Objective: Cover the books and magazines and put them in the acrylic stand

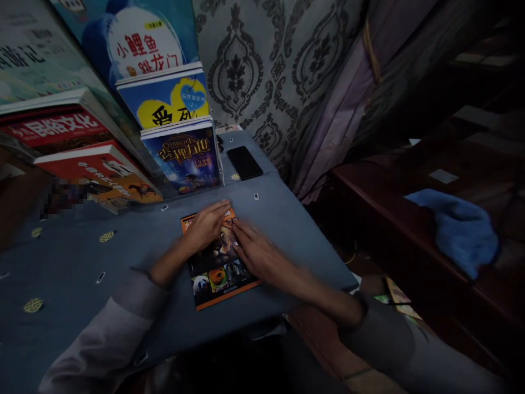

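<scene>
A closed book (218, 278) with an orange border lies flat on the table. Its dark cover shows a big cat's face, a panda and other animal pictures. Across its upper part rests my left hand (208, 223), palm down with the fingers stretched out, hiding much of the title. My right hand (259, 250) lies on the book's right side, fingers extended towards the left hand and slightly blurred. Neither hand grips the book; both touch its cover.
Upright books stand in tiers at the back left, including a dark blue one (184, 161) and a red one (98, 175). A black phone (245, 162) lies behind the book on the blue tablecloth (135, 306). To the right, a blue cloth (461, 230) drapes over a dark red surface.
</scene>
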`<state>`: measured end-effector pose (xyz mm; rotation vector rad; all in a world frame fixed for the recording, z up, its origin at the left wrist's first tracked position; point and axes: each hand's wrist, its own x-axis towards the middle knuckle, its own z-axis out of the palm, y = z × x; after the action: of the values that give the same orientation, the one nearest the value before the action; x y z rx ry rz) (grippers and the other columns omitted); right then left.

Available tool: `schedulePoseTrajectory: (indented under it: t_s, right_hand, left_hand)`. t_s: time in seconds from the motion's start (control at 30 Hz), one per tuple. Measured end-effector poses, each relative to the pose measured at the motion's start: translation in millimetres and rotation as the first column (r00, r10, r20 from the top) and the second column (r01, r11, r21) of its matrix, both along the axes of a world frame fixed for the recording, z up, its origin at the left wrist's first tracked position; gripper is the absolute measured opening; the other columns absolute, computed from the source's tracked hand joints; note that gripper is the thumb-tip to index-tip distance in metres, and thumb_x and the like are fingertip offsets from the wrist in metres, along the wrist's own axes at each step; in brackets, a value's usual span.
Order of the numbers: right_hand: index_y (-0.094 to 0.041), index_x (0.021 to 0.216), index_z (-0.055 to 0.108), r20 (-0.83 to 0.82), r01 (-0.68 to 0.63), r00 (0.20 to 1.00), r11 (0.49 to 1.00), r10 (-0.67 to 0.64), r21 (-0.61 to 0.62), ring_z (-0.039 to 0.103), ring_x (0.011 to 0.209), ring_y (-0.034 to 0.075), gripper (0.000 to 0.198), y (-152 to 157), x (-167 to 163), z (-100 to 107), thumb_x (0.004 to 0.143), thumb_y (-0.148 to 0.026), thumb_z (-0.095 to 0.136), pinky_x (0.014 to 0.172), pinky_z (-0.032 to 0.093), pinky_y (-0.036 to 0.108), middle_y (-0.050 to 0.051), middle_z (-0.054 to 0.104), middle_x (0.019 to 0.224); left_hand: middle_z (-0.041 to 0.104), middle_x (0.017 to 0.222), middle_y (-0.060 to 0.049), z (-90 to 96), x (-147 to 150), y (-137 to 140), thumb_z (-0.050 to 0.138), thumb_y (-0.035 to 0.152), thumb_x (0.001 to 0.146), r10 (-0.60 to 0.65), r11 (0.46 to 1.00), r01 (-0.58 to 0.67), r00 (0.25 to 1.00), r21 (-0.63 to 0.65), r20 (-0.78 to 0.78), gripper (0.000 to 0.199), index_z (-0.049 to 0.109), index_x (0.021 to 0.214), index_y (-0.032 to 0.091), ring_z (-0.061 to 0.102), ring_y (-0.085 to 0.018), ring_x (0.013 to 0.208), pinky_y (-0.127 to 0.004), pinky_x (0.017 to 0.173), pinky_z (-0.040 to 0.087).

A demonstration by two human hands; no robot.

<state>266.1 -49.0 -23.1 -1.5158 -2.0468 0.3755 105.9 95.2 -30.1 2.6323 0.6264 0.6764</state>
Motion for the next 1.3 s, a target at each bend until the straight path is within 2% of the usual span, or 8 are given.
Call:
schedulePoseTrajectory:
  t_s: [0.2,0.37,0.53,0.73,1.13,1.3]
  right_hand:
    - [-0.012,0.146,0.048,-0.054,-0.033,0.998,0.999,0.032,-0.012,0.044,0.145,0.030,0.047,36.7,6.4,-6.9,0.103,-0.027,0.040,0.119,0.040,0.056,0.020,0.051,0.151]
    - [-0.010,0.146,0.048,-0.069,-0.037,0.997,0.999,0.037,0.004,0.042,0.147,0.030,0.048,38.5,8.4,-9.4,0.102,-0.028,0.043,0.120,0.039,0.055,0.021,0.049,0.153]
    - [-0.007,0.143,0.051,-0.071,-0.052,0.996,0.999,0.052,0.007,0.046,0.144,0.029,0.046,36.0,11.1,-4.5,0.102,-0.025,0.041,0.119,0.042,0.054,0.022,0.052,0.150]
    - [-0.013,0.143,0.054,-0.101,-0.057,0.993,0.996,0.063,0.064,0.049,0.142,0.026,0.045,27.8,13.6,-5.1,0.101,-0.023,0.040,0.118,0.044,0.052,0.016,0.057,0.147]
    - [-0.010,0.142,0.055,-0.064,-0.068,0.996,0.998,0.068,0.000,0.050,0.142,0.027,0.046,-7.9,15.9,-8.9,0.101,-0.025,0.039,0.117,0.045,0.052,0.019,0.056,0.148]
    - [-0.014,0.143,0.054,-0.076,-0.064,0.995,0.998,0.063,-0.005,0.049,0.142,0.027,0.046,-25.6,15.0,-12.0,0.101,-0.027,0.043,0.117,0.045,0.053,0.016,0.055,0.150]
  left_hand:
    - [0.066,0.137,-0.012,2.9,0.3,0.6,0.043,0.014,0.097,0.004,1.000,-0.004,1.000,-0.002,-0.018,0.040,0.066,0.130,0.015,0.061,-0.022,0.131,-0.044,0.113,0.049]
    - [0.066,0.138,-0.012,3.0,0.5,1.2,0.043,0.014,0.097,0.005,1.000,-0.006,1.000,-0.012,-0.029,0.040,0.065,0.131,0.015,0.060,-0.023,0.132,-0.044,0.114,0.049]
    - [0.066,0.137,-0.013,2.1,0.7,1.0,0.044,0.015,0.098,-0.009,1.000,0.009,0.999,0.009,-0.035,0.038,0.066,0.129,0.013,0.059,-0.024,0.133,-0.044,0.114,0.048]
    - [0.068,0.135,-0.013,4.0,0.4,-5.3,0.043,0.015,0.100,-0.034,0.997,0.036,0.999,0.062,-0.035,0.036,0.066,0.128,0.014,0.061,-0.023,0.131,-0.045,0.114,0.049]
    - [0.068,0.134,-0.013,7.3,-4.2,-35.4,0.044,0.014,0.099,-0.082,0.992,0.087,0.995,0.094,-0.048,0.037,0.066,0.128,0.015,0.064,-0.023,0.126,-0.045,0.110,0.052]
    - [0.067,0.135,-0.013,9.3,-4.5,-52.4,0.043,0.016,0.100,-0.080,0.991,0.087,0.994,0.097,-0.072,0.036,0.066,0.128,0.016,0.062,-0.023,0.129,-0.045,0.111,0.051]
